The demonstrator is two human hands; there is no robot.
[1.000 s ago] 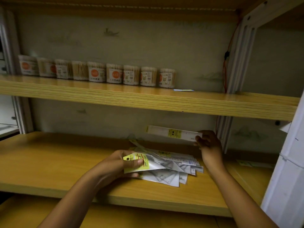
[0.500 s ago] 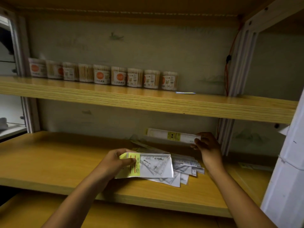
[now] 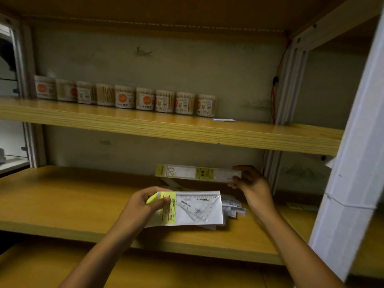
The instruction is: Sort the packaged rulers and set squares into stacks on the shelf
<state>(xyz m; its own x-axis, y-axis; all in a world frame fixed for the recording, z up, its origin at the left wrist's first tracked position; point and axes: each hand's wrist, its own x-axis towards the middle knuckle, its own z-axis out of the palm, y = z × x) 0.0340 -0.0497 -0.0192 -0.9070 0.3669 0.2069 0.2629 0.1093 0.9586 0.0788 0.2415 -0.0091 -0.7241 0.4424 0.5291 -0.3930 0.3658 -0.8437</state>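
Observation:
My left hand (image 3: 143, 204) pinches the yellow header of a packaged set square (image 3: 197, 208), held flat just above the middle shelf (image 3: 62, 202). Under that packet lies a loose pile of more packets (image 3: 233, 206), mostly hidden by it. My right hand (image 3: 249, 183) grips the right end of a long packaged ruler (image 3: 195, 173) marked 20. The ruler is held level in the air behind the pile, close to the back wall.
A row of several cotton-swab tubs (image 3: 124, 97) lines the upper shelf (image 3: 166, 129), with a small flat card (image 3: 224, 120) at its right. White metal uprights (image 3: 353, 163) stand at the right. Another flat packet (image 3: 301, 206) lies on the neighbouring shelf bay.
My left hand has lifted the set-square packet off the pile and turned it flat and face up. My right hand still holds the ruler, now slightly higher and more level.

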